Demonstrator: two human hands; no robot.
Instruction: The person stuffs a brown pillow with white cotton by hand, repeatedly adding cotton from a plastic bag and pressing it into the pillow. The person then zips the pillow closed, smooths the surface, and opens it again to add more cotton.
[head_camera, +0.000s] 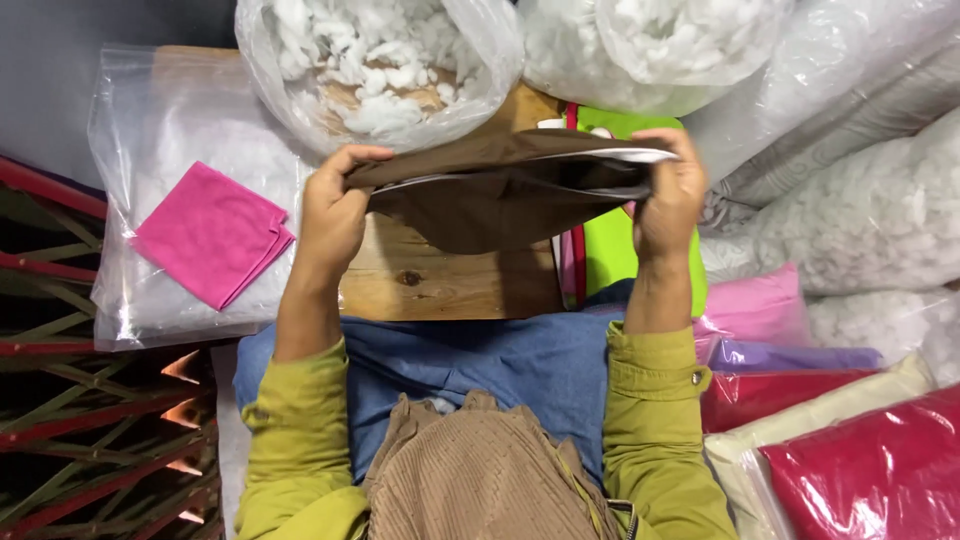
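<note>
I hold a dark brown fabric cover (500, 195) stretched between both hands above a wooden board (450, 280). My left hand (335, 210) grips its left edge. My right hand (665, 195) grips the right edge, where a white lining shows along the open mouth. The cover hangs down in a curved fold between them. Just beyond it stands an open clear plastic bag of white fibre stuffing (380, 70).
A folded pink cloth (210, 235) lies on a clear plastic bag at left. More bags of white stuffing (650, 40) sit at the back and right. A green fabric piece (610, 250) lies under the cover. Pink, purple, red and cream cushions (860, 470) are stacked at right.
</note>
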